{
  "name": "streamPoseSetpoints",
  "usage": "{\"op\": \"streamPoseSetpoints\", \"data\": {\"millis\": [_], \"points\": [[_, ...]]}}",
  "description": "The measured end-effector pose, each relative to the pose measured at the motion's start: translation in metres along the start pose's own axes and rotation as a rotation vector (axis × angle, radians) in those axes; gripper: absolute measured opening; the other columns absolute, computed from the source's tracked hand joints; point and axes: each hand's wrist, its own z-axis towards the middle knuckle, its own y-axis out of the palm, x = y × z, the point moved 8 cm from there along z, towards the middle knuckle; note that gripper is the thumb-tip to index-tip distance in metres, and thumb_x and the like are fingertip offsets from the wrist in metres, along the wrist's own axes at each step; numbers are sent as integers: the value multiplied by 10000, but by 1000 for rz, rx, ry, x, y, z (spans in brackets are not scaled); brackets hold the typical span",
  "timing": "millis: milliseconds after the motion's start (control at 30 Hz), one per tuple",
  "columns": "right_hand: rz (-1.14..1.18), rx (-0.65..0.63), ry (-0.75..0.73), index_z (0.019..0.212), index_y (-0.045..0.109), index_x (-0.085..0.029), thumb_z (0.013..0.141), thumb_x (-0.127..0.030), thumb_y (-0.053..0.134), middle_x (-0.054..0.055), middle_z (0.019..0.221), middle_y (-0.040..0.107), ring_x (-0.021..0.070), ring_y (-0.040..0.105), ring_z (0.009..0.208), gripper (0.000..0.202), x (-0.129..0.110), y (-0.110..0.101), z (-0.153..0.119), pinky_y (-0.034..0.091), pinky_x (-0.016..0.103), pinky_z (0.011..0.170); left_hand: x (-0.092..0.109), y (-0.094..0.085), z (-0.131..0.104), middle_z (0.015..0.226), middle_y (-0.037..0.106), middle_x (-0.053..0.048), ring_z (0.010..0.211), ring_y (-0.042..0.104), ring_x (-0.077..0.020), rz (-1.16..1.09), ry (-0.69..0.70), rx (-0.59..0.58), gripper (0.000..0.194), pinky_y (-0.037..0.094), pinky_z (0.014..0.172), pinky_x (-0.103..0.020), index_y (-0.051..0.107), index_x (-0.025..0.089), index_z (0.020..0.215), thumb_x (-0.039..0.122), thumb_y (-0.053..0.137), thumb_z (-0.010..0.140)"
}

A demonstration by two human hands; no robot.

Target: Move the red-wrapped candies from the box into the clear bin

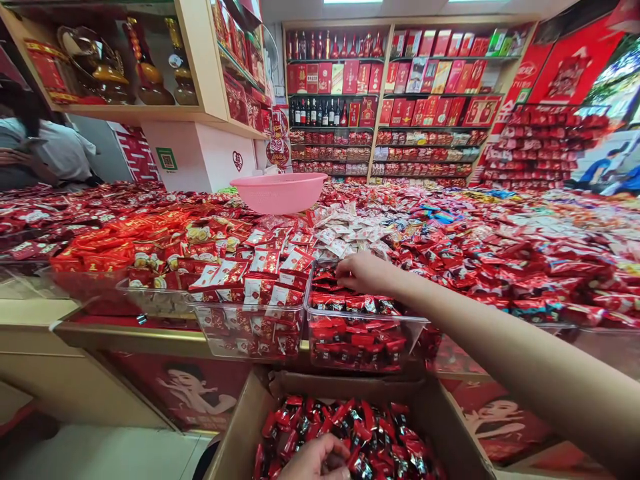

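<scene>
My right hand point(364, 273) is over a clear plastic bin point(367, 323) of small red-and-black wrapped candies point(345, 303). Its fingers curl down against the packets at the back of the bin; whatever they hold is hidden. Lower down, my left hand point(317, 459) rests on loose red-and-black candies point(360, 427) inside an open cardboard box point(240, 427). Its fingers are half bent, with a gap between them and the thumb, and nothing shows in the grasp. The box stands just in front of the counter, below the bin.
A neighbouring clear bin point(245, 333) holds white-and-red packets. Behind, a pink plastic basin point(280, 193) sits on heaps of wrapped sweets point(480, 260). Shelves point(387, 93) of bottles and red boxes line the back. A person point(50, 147) is at far left.
</scene>
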Motion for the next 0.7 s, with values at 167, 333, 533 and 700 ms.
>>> {"op": "streamPoseSetpoints", "data": {"millis": [167,333,533,700], "points": [[44,-155,-17,723,625,-166,632,-211,562,25,669,618,127,527,607,119,-17,10,-13,346,211,534,4,4,2,746,570,-3,716,507,-150,43,-28,19,198,373,656,-242,563,182,829,249,527,647],[165,-202,-29,720,639,-160,676,-185,509,12,640,620,104,517,568,140,-23,10,-17,350,204,529,-3,4,4,777,578,-13,742,508,-159,38,-8,30,218,374,670,-254,561,186,855,249,524,649],[272,-86,12,732,620,-164,718,-245,473,8,626,596,90,478,535,168,-18,-14,-24,339,207,513,-1,4,1,761,577,-3,733,512,-154,83,-11,36,210,375,663,-242,562,187,860,221,495,664],[458,235,-107,782,567,-205,792,-278,358,11,682,570,107,490,642,222,-77,-39,-91,359,218,602,3,5,-6,869,614,-6,790,530,-184,237,21,11,250,378,679,-244,574,229,909,288,505,676]]}}
